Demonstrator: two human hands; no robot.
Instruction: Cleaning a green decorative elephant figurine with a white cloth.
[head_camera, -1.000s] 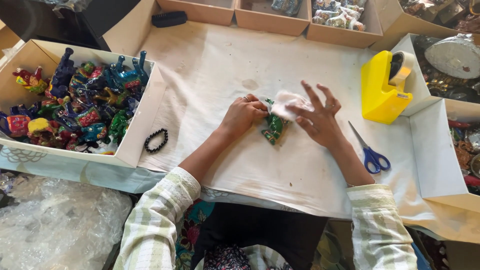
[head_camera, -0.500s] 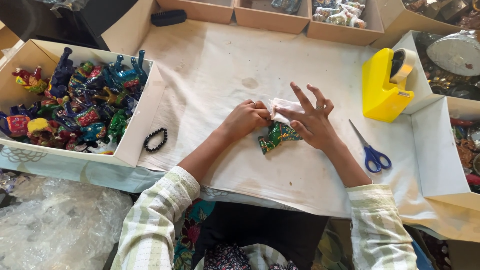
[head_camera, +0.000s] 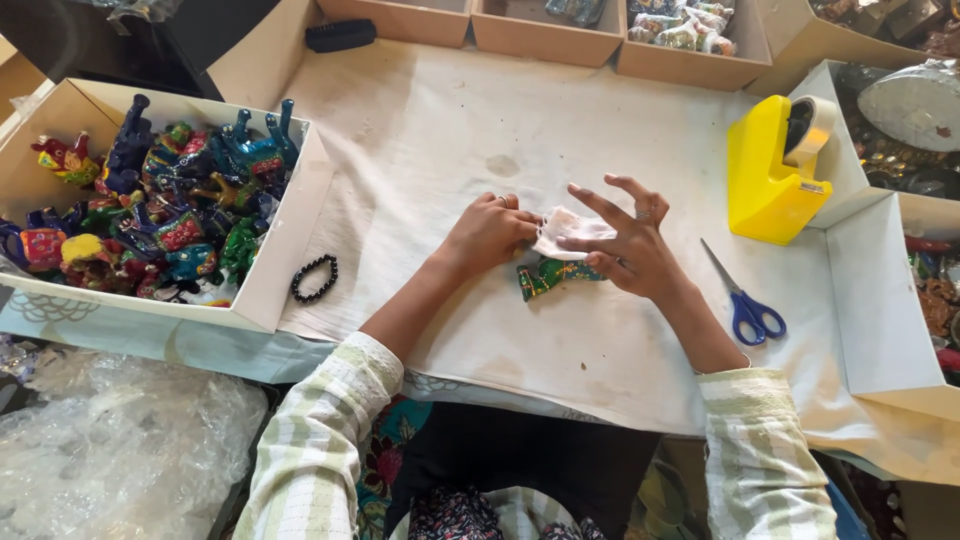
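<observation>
A small green painted figurine (head_camera: 548, 275) lies on the white table cover (head_camera: 480, 130), partly wrapped in a piece of white paper (head_camera: 563, 229). My left hand (head_camera: 490, 232) is curled around the paper's left edge. My right hand (head_camera: 628, 244) presses on the paper and figurine from the right, its fingers spread. The part of the figurine under the paper is hidden.
An open box (head_camera: 285, 250) full of several colourful painted figurines (head_camera: 150, 200) stands at the left. A black bead bracelet (head_camera: 314, 279) lies beside it. Blue-handled scissors (head_camera: 743, 303) and a yellow tape dispenser (head_camera: 775, 170) are at the right. Cardboard boxes line the far edge. Bubble wrap (head_camera: 110, 450) lies below left.
The green figurine has been turned from upright between my hands to lying sideways, and the white paper has been folded further over its top end.
</observation>
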